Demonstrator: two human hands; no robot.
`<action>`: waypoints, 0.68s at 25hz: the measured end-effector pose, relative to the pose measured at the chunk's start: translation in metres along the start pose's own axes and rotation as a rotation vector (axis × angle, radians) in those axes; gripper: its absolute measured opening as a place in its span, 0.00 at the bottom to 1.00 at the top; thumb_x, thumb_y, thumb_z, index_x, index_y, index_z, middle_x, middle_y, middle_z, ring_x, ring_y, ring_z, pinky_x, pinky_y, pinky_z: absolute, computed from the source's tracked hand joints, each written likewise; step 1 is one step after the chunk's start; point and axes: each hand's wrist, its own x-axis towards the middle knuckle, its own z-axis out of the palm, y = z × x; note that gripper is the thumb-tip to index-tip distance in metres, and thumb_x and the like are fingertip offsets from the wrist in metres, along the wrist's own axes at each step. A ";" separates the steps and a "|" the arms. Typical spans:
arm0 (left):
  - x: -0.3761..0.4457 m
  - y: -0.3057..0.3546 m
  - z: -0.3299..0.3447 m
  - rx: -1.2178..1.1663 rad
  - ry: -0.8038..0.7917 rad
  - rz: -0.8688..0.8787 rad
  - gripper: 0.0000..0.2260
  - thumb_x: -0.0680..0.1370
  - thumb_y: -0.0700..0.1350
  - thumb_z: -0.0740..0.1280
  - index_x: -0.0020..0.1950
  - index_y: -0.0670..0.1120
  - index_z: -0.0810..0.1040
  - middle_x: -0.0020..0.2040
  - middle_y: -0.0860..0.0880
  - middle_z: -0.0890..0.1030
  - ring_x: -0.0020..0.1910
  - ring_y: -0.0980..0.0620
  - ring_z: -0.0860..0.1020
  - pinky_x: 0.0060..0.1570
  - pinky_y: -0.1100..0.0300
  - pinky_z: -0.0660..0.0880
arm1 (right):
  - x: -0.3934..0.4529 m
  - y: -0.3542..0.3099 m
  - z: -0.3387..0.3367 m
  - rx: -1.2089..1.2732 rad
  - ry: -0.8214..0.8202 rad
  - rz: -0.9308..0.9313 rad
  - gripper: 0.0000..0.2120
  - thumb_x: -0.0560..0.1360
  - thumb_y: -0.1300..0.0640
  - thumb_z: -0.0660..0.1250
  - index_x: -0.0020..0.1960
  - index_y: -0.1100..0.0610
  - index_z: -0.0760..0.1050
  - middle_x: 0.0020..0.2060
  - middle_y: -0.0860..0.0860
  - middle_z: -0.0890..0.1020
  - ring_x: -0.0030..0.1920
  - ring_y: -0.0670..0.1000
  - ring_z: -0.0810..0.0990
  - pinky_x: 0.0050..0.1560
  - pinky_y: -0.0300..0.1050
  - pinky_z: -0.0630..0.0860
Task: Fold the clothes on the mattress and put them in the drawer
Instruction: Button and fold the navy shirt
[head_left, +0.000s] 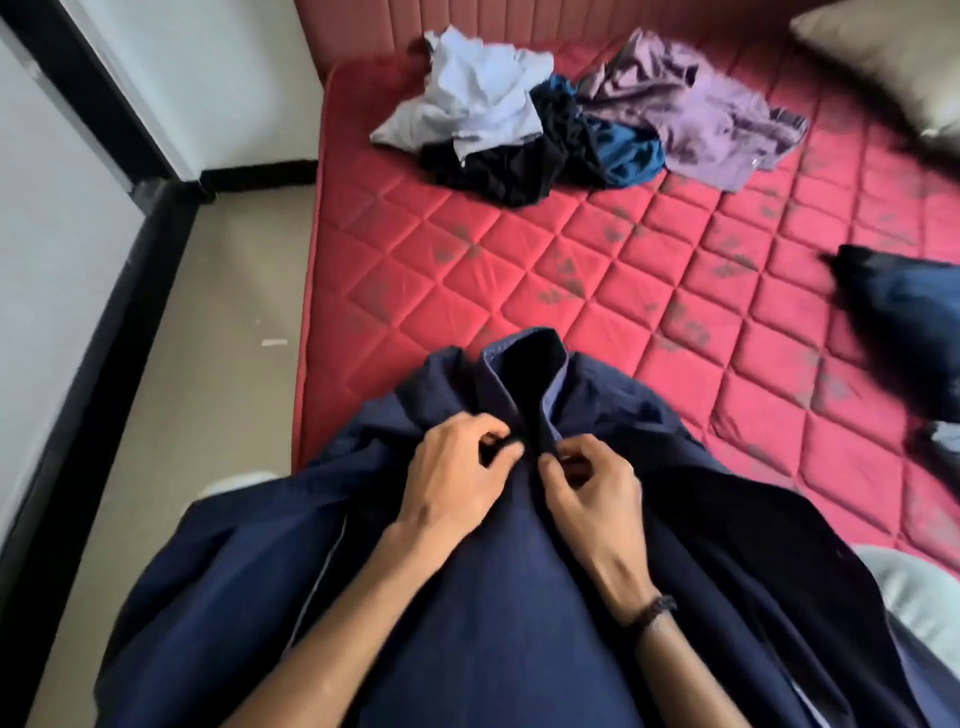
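A navy collared shirt (498, 597) is spread at the near edge of the red quilted mattress (545, 260), collar pointing away from me. Just below the collar, my left hand (457, 483) pinches the left side of the shirt's front opening. My right hand (592, 493) pinches the right side, close beside the left. A heap of unfolded clothes lies at the far side of the mattress: a white garment (467, 98), a black one (509, 161), a blue one (628, 150) and a purple one (701, 114). No drawer is in view.
A dark blue garment (904, 312) lies at the mattress's right edge. A beige pillow (893, 57) sits at the far right corner. Beige floor (197, 322) runs along the mattress's left side, bounded by a white wall with black trim (78, 322).
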 end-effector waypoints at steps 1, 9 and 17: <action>-0.005 -0.002 0.008 0.015 -0.027 0.006 0.10 0.77 0.58 0.70 0.53 0.54 0.84 0.48 0.54 0.84 0.45 0.48 0.83 0.46 0.50 0.80 | -0.006 0.010 0.007 0.027 -0.032 0.017 0.02 0.75 0.58 0.74 0.45 0.54 0.81 0.36 0.47 0.81 0.35 0.43 0.80 0.40 0.42 0.76; -0.005 0.014 0.023 0.010 -0.035 -0.291 0.09 0.74 0.58 0.74 0.50 0.56 0.83 0.46 0.55 0.83 0.50 0.48 0.83 0.46 0.54 0.77 | -0.011 0.017 0.015 0.157 0.067 0.029 0.06 0.78 0.55 0.73 0.43 0.52 0.80 0.33 0.49 0.80 0.32 0.44 0.76 0.36 0.44 0.76; -0.043 0.021 0.022 -0.616 0.147 -0.388 0.02 0.73 0.45 0.76 0.42 0.48 0.85 0.36 0.52 0.86 0.37 0.55 0.85 0.47 0.52 0.83 | -0.029 0.010 0.016 0.153 0.070 -0.115 0.04 0.80 0.57 0.70 0.47 0.52 0.77 0.38 0.47 0.78 0.36 0.46 0.77 0.38 0.44 0.75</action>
